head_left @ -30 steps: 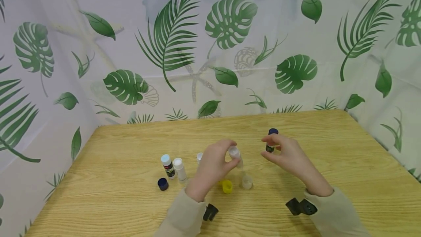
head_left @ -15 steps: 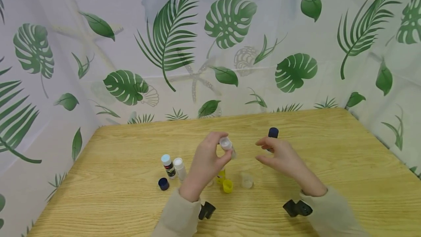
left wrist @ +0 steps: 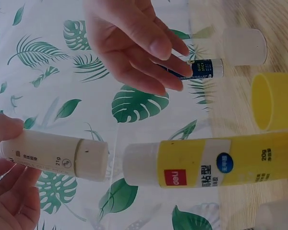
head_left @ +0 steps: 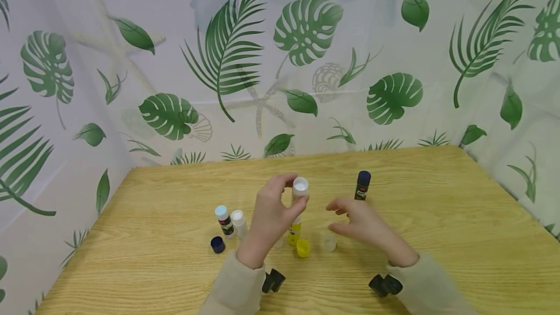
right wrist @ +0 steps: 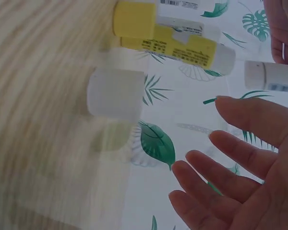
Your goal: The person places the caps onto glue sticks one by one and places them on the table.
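Note:
My left hand (head_left: 272,215) grips a white glue stick (head_left: 300,186) by finger and thumb. In the left wrist view this white stick (left wrist: 57,155) is held off the table, its end near the white top of the yellow glue stick (left wrist: 225,162). Below it stands the yellow stick (head_left: 295,233), with a yellow cap (head_left: 303,248) and a translucent cap (head_left: 329,242) close by. My right hand (head_left: 369,222) is empty above the translucent cap, fingers spread and relaxed; the right wrist view shows its fingers (right wrist: 230,163) beside that cap (right wrist: 116,94).
A dark blue glue stick (head_left: 362,185) stands behind my right hand. To the left are a blue-topped stick (head_left: 224,221), another white stick (head_left: 239,224) and a dark blue cap (head_left: 217,244). A leaf-patterned cloth (head_left: 245,72) hangs behind the wooden table (head_left: 144,237).
My left hand has moved slightly left, and the white stick is now upright above the yellow one. My right hand has moved left and nearer, away from the dark blue stick.

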Demonstrator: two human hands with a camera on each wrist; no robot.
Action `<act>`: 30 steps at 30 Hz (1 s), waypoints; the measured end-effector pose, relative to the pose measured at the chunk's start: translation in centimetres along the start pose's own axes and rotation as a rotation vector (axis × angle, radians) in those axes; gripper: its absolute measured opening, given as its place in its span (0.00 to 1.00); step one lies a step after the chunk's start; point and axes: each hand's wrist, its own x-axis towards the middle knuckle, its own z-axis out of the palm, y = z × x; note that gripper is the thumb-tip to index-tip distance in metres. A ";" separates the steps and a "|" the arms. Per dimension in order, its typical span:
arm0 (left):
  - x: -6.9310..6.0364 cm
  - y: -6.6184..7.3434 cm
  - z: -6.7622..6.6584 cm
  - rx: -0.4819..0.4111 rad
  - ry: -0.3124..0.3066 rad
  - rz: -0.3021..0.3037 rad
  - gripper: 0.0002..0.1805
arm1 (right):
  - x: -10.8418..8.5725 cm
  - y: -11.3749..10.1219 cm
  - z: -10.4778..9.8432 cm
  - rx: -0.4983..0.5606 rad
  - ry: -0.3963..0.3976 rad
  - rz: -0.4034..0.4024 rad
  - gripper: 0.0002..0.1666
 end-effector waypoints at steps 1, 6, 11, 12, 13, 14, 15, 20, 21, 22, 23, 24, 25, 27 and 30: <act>0.0 0.0 0.0 -0.011 0.013 -0.003 0.18 | 0.0 0.0 0.1 0.010 -0.024 0.008 0.18; 0.1 0.0 -0.1 -0.043 0.058 -0.005 0.14 | 0.2 0.1 0.6 0.044 -0.131 0.044 0.19; 0.1 -0.2 -0.1 -0.049 0.088 -0.009 0.11 | 0.3 0.3 1.1 0.004 -0.177 0.040 0.20; 0.1 -0.2 -0.1 -0.053 0.089 -0.012 0.11 | 0.3 0.4 1.2 -0.010 -0.184 0.033 0.20; 0.1 -0.2 -0.1 -0.054 0.091 -0.013 0.11 | 0.3 0.4 1.3 -0.022 -0.192 0.024 0.20; 0.1 -0.2 -0.1 -0.057 0.092 -0.014 0.11 | 0.3 0.5 1.3 -0.025 -0.203 0.022 0.21; 0.1 -0.3 -0.1 -0.060 0.093 -0.016 0.11 | 0.3 0.5 1.4 -0.025 -0.212 0.021 0.21; 0.1 -0.2 -0.3 -0.076 0.087 -0.055 0.13 | 0.3 0.4 1.7 -0.008 -0.239 0.072 0.21; 0.1 -0.1 -0.4 -0.084 0.085 -0.067 0.14 | 0.3 0.3 1.8 -0.004 -0.240 0.080 0.20; 0.2 -0.1 -0.4 -0.096 0.083 -0.078 0.14 | 0.3 0.3 1.9 -0.004 -0.241 0.086 0.20; 0.2 -0.1 -0.5 -0.111 0.084 -0.086 0.14 | 0.3 0.3 1.9 -0.006 -0.243 0.083 0.19; 0.2 -0.1 -0.5 -0.126 0.083 -0.095 0.13 | 0.3 0.2 2.0 -0.005 -0.248 0.081 0.19; 0.2 0.0 -0.6 -0.139 0.084 -0.099 0.13 | 0.3 0.2 2.0 -0.007 -0.250 0.079 0.19; 0.3 -0.1 -0.6 -0.162 0.087 -0.109 0.14 | 0.3 0.2 2.1 -0.015 -0.254 0.079 0.19; 0.3 -0.1 -0.7 -0.182 0.092 -0.125 0.14 | 0.3 0.2 2.3 -0.026 -0.261 0.079 0.19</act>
